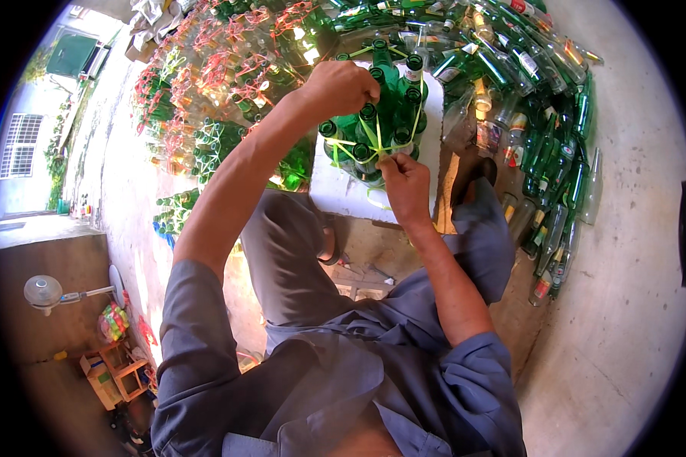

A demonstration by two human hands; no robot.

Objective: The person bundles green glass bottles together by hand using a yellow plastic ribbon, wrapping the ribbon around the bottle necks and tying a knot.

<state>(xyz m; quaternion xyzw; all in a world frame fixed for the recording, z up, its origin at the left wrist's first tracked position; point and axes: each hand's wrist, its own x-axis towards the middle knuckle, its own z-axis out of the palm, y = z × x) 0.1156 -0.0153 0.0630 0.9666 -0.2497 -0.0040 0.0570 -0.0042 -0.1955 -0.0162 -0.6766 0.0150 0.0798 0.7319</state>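
A bundle of green glass bottles (389, 95) stands upright on a white board (343, 196) between my knees. Yellow-green plastic strap (379, 141) runs around and across the bottle necks, its strands meeting at the near side. My right hand (408, 186) pinches the strap there, thumb and finger pressed together. Over the bundle's left side, my left hand (341, 87) is closed in a fist, knuckles up. A strand rises from the meeting point toward this fist, though the fingers hide its end.
Many loose bottles (545, 145) lie heaped at the far right, beside the pale wall (617, 251). Tied bundles of bottles (229, 68) with red strap are stacked at the far left. A fan (46, 292) and a small wooden stool (122, 369) are at the left.
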